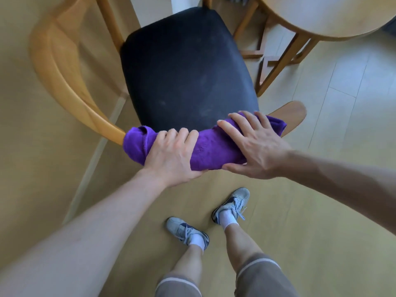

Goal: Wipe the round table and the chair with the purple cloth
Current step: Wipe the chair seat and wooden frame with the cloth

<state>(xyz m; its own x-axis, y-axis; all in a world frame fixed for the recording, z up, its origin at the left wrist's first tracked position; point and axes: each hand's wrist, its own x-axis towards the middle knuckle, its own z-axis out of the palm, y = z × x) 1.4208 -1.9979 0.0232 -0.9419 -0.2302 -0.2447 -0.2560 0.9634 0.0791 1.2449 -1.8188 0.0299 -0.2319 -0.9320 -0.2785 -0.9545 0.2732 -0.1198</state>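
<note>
Chair (pixel 188 67) step: left hand (pixel 171 155) grips the cloth (pixel 214 146) around the backrest, probably; right hand (pixel 255 142) presses it flat-fingered. Next, slide along.

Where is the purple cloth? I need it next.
In the head view, the purple cloth lies bunched along the near edge of the chair's black seat, under both hands.
</note>
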